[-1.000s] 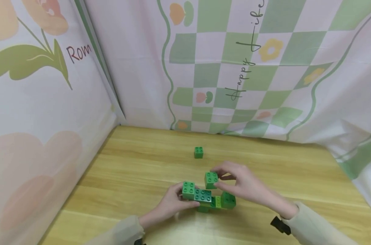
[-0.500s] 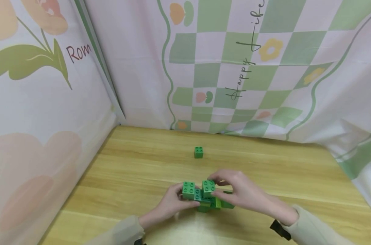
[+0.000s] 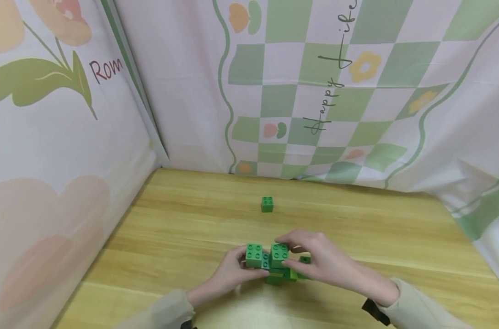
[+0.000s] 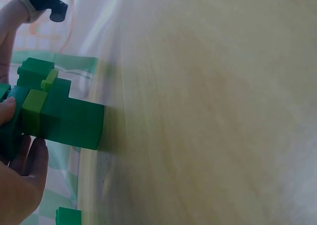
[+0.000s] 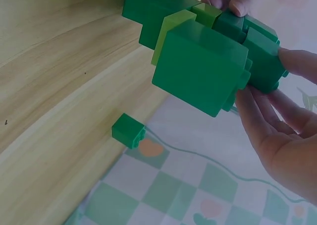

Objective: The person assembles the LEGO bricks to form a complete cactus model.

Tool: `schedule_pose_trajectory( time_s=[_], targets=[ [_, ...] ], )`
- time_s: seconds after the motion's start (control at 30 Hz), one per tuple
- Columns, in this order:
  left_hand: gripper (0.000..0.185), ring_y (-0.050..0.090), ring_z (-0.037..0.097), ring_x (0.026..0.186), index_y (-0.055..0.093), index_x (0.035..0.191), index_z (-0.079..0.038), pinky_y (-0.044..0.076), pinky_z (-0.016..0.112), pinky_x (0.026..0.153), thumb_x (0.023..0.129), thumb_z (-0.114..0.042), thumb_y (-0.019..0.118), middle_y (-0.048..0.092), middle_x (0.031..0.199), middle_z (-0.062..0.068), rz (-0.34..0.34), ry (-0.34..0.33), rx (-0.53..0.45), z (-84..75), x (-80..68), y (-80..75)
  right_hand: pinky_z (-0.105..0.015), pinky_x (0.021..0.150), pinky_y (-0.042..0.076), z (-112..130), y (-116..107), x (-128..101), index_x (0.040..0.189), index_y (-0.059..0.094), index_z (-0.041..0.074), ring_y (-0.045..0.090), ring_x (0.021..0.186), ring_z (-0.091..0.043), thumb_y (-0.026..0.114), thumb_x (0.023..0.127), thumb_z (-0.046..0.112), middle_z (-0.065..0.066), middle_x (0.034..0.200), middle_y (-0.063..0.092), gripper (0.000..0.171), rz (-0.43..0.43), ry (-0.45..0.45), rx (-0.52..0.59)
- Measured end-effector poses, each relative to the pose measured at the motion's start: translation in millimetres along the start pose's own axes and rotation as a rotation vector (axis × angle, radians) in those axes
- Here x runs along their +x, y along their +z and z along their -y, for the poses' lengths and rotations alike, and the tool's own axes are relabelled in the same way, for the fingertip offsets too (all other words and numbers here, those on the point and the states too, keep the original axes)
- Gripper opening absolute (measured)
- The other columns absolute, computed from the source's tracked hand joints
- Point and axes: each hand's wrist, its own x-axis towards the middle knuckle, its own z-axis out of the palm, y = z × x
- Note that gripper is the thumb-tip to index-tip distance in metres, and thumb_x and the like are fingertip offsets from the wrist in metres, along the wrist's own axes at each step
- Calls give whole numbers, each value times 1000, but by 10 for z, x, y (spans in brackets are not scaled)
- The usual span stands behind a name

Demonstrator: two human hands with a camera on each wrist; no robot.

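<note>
Near the front of the table, my left hand (image 3: 237, 269) grips a built cluster of toy building blocks (image 4: 74, 116) by its left end, thumb in front. The cluster mixes dark green pieces with thin lime ones, and a bright green four-stud block (image 3: 254, 255) tops its left end. My right hand (image 3: 321, 258) pinches another green four-stud block (image 3: 279, 255) between thumb and fingers, set down on the dark green studded piece. In the right wrist view a large green block (image 5: 198, 66) of the cluster fills the foreground. Part of the cluster's right end lies behind my right hand.
A single green block (image 3: 267, 204) stands alone farther back on the wooden table (image 3: 191, 214). Behind the table hangs a checkered curtain (image 3: 282, 100), and a flower-printed curtain (image 3: 68, 146) runs along the left side.
My right hand has moved down and slightly left, bringing its pinched block from above the cluster onto the dark green piece. The left hand and the lone block stay put.
</note>
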Motion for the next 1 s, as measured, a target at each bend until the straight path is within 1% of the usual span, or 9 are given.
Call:
schedule_pose_trajectory(
  time_s=[0.13,0.2,0.37,0.67,0.83,0.9,1.0],
  targets=[
    [45,66,6,101,66,122,-11,55,17,90,80,-15,81,69,123,11,3,-2,2,6,-2,-1,-22,71,62,8,16,-1,118,67,4,70,87,-10,77,82,7,-6,105,72,38,-33,-69,-54],
    [45,66,6,102,65,122,-11,55,17,91,80,-15,81,69,123,10,5,-2,4,8,-1,-2,-20,70,61,12,22,-1,117,67,4,69,85,-8,78,82,7,-5,104,72,37,-37,-78,-65],
    [46,66,8,104,65,123,-12,54,17,92,80,-16,81,69,125,10,7,-1,13,4,-2,-1,-18,67,60,14,32,-2,116,68,5,67,83,-6,78,81,7,-4,102,72,37,-39,-68,-71],
    [45,66,10,106,65,123,-13,56,20,93,80,-16,81,69,124,9,4,-4,22,-8,5,1,-19,67,61,13,45,-7,113,69,5,68,82,-6,80,78,6,-3,99,71,37,-55,-65,-85],
    [45,66,9,105,66,122,-13,55,18,92,80,-16,81,69,124,9,0,-5,21,-25,5,1,-15,69,59,19,57,2,111,70,4,69,81,-6,81,76,6,-2,97,71,36,-68,-48,-80],
    [45,66,8,104,66,122,-12,55,17,92,80,-16,81,69,124,9,-1,-2,20,-27,5,2,-15,69,60,22,62,5,110,70,4,68,81,-6,82,76,6,-2,97,71,36,-67,-37,-76],
    [45,66,7,104,66,122,-12,55,17,91,80,-15,81,69,124,9,1,3,17,-23,7,4,-18,69,61,26,67,10,110,71,4,69,82,-7,81,76,6,-2,97,71,36,-59,-12,-65]
  ],
)
